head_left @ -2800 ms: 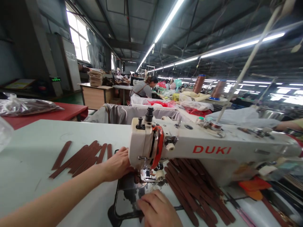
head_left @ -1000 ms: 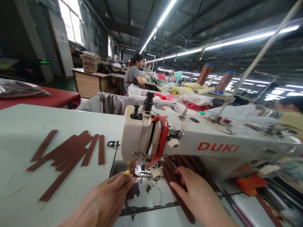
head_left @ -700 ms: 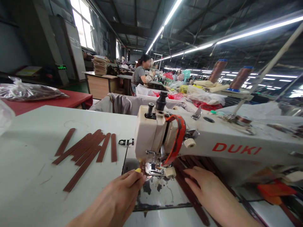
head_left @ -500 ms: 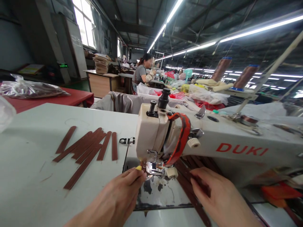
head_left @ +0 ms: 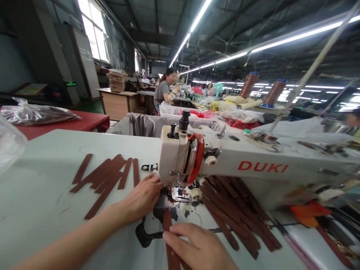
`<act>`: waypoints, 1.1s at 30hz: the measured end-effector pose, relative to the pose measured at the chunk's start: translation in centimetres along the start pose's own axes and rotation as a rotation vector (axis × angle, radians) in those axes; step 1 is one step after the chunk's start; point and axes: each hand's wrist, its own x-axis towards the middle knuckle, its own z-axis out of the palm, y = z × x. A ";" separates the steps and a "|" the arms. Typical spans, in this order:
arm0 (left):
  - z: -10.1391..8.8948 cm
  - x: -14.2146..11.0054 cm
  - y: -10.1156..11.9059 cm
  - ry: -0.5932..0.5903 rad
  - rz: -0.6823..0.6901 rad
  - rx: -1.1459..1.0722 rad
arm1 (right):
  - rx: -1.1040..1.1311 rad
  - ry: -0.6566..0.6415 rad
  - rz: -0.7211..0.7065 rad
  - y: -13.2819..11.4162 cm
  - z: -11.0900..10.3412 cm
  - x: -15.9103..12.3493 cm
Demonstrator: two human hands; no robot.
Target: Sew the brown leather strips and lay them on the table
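- Progress, my read: you had one brown strip [head_left: 167, 219] in work, lying on the worn metal plate [head_left: 194, 221] w/ its far end near the foot of the sewing machine [head_left: 180, 157]. Couldn't tell if any of it was stitched.
- Your R hand [head_left: 201, 245] pinched that strip btwn thumb & fingers, nearer you.
- Your L hand [head_left: 146, 193] lay by the machine head, fingertips partly hidden; can't tell if it gripped anything.
- Loose strips [head_left: 108, 174] sat L of the machine, bigger strip pile [head_left: 239, 215] under/in front of the arm. Which was done vs left: unclear from pics.
- Surface: pale tabletop [head_left: 42, 180], few stray threads.
- Room: red table [head_left: 92, 119] w/ plastic bag [head_left: 39, 113] at L, co-worker [head_left: 163, 92] ahead, thread cones [head_left: 249, 84] R, tube lights overhead.
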 end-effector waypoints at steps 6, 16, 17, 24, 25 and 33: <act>-1.3 -1.1 -2.2 0.004 0.036 0.091 | -0.131 -0.023 -0.118 1.3 2.6 2.1; 1.8 -4.0 3.7 0.213 0.214 -0.078 | -0.039 -0.027 -0.056 1.9 3.8 1.1; 2.2 -3.9 3.6 0.234 0.216 -0.084 | -0.028 -0.036 -0.064 2.0 3.8 1.1; 2.2 -3.6 3.2 0.272 0.196 -0.047 | -0.007 -0.012 -0.102 2.3 3.5 1.4; 2.0 -3.6 3.4 0.268 0.195 -0.041 | -0.006 0.010 -0.121 2.2 3.4 1.6; 1.9 -3.5 3.4 0.207 0.157 -0.086 | -0.011 -0.014 -0.114 2.3 3.7 2.0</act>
